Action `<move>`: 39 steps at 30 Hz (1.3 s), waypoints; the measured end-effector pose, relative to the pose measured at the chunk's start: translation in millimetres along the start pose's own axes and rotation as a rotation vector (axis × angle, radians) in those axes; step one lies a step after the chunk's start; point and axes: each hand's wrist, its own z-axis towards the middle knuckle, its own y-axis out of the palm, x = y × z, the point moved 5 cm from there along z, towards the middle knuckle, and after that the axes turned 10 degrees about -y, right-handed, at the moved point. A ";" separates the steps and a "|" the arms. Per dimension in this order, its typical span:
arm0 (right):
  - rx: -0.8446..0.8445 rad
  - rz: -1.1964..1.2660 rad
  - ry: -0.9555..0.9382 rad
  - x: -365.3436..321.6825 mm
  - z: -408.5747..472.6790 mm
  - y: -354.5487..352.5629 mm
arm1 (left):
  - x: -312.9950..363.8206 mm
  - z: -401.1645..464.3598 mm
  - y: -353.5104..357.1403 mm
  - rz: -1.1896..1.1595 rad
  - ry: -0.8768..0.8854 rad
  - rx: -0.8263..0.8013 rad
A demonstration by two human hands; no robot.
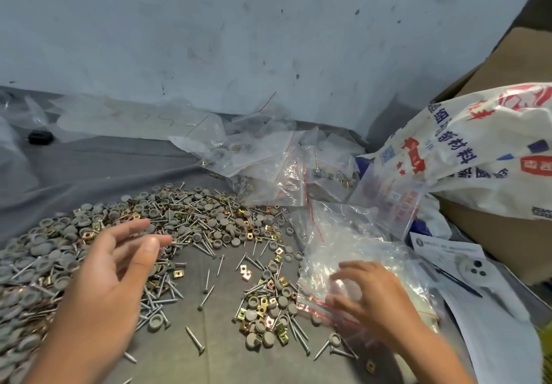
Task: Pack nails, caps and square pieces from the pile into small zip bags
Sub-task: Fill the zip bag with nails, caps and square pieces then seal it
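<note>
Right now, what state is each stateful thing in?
Left hand: open, fingers spread above the pile, holding nothing.
Right hand: fingers resting on the empty zip bags, grip unclear.
Filled zip bags: heaped behind the pile.
Printed sack: lying on its side, crumpled.

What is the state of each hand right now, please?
Left hand: open, fingers relaxed above the pile, holding nothing.
Right hand: open, fingers spread and resting on the empty zip bags.
</note>
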 end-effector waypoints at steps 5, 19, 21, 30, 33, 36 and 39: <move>0.134 0.035 -0.073 -11.1 -12.8 -10.5 | -0.5 -5.0 5.9 0.056 -0.011 -0.045; 0.353 0.589 0.171 -39.7 16.6 -38.5 | -1.7 -21.1 31.1 0.183 -0.113 -0.186; 0.269 0.756 0.173 -47.8 26.5 -33.3 | -1.3 -23.0 33.4 0.205 -0.107 -0.203; 0.183 1.427 0.001 -116.0 45.7 -62.6 | 2.3 -22.7 33.3 0.175 0.054 -0.195; 0.222 1.467 -0.080 -165.3 52.8 -50.9 | 13.8 -24.2 31.0 0.155 0.116 -0.164; 0.290 1.440 -0.119 -197.4 57.5 -30.2 | 13.0 -25.0 25.6 0.201 0.129 -0.096; 0.387 1.327 -0.136 -205.1 55.7 -18.0 | 9.2 -21.3 15.5 0.302 0.172 0.037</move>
